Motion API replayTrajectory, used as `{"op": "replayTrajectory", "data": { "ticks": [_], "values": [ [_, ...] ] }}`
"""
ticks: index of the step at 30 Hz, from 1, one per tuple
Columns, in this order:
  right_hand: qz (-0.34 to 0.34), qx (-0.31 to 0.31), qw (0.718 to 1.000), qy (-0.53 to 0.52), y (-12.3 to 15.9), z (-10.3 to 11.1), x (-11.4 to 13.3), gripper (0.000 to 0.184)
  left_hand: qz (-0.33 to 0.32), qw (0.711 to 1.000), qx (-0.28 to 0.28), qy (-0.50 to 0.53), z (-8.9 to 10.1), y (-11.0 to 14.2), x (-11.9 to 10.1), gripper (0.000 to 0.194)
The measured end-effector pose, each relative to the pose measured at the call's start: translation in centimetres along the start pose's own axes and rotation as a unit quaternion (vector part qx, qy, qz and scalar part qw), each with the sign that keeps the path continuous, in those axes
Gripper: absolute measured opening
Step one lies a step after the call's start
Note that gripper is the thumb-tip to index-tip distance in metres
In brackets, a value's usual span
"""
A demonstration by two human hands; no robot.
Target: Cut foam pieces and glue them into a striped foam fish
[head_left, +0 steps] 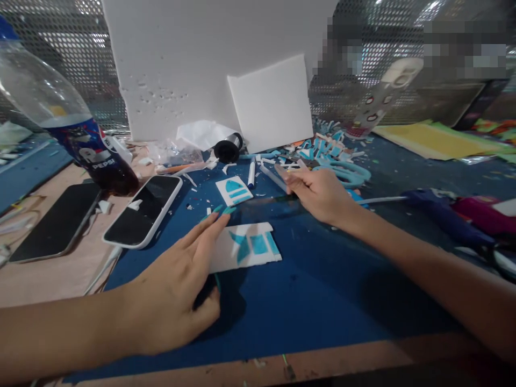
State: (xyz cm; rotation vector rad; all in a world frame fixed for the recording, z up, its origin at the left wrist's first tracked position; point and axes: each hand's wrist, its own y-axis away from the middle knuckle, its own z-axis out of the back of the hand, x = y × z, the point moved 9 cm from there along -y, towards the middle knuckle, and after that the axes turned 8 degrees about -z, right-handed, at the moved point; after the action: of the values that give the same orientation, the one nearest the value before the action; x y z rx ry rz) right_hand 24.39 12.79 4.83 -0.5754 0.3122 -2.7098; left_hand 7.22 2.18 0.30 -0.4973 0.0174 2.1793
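Note:
My left hand (177, 285) lies with its fingers stretched out over the left end of a white foam strip (246, 247). The strip carries blue shapes, among them a star-like one and a square. My right hand (322, 193) is closed, its fingers pinched around a thin tool, apparently a cutter (270, 201), whose dark blade-like strip points left and is blurred. Beyond my left fingertips sits a small white foam piece (234, 191) with blue shapes on it. A marker (251, 173) and a translucent stick (274, 178) lie close to my right hand.
Left are two phones (143, 212) and a tilted-looking Pepsi bottle (88, 140). Foam sheets (274, 107) stand behind, with a black spool (228, 148) before them. Blue scissors (346, 173) and scraps (322, 148) lie beyond my right hand; a blue glue gun (435, 215) is right.

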Motion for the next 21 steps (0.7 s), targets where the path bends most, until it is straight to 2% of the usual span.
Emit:
{"op": "replayTrajectory", "data": {
  "ticks": [2,5,8,11,14,17,21],
  "values": [
    [-0.005,-0.032,0.998,0.056,0.1,0.3,0.1,0.055,-0.037,0.999,0.002,-0.015,0.0,-0.4,-0.2,0.077],
    [-0.028,-0.050,0.992,0.109,0.3,0.7,0.1,0.059,-0.090,0.995,0.042,-0.011,-0.6,-1.0,-0.5,0.063],
    [-0.078,-0.031,0.987,0.134,0.6,0.9,-0.4,0.063,-0.102,0.992,0.075,-0.011,-1.0,-1.3,-0.3,0.049],
    [-0.088,0.039,0.986,0.133,0.8,-0.1,-0.6,0.065,-0.102,0.992,0.078,-0.016,-1.0,-1.2,-0.4,0.053],
    [-0.050,0.085,0.991,0.092,1.0,-1.2,0.0,0.062,-0.088,0.994,0.054,-0.028,-0.8,-1.0,-0.3,0.056],
    [-0.013,0.097,0.993,0.060,1.3,-1.7,0.7,0.060,-0.085,0.995,0.044,-0.036,-0.9,-0.8,-0.3,0.056],
    [-0.058,0.079,0.992,0.074,1.4,-1.7,0.2,0.067,-0.109,0.992,0.045,-0.054,-1.3,-0.8,-0.3,0.054]
  ]
}}
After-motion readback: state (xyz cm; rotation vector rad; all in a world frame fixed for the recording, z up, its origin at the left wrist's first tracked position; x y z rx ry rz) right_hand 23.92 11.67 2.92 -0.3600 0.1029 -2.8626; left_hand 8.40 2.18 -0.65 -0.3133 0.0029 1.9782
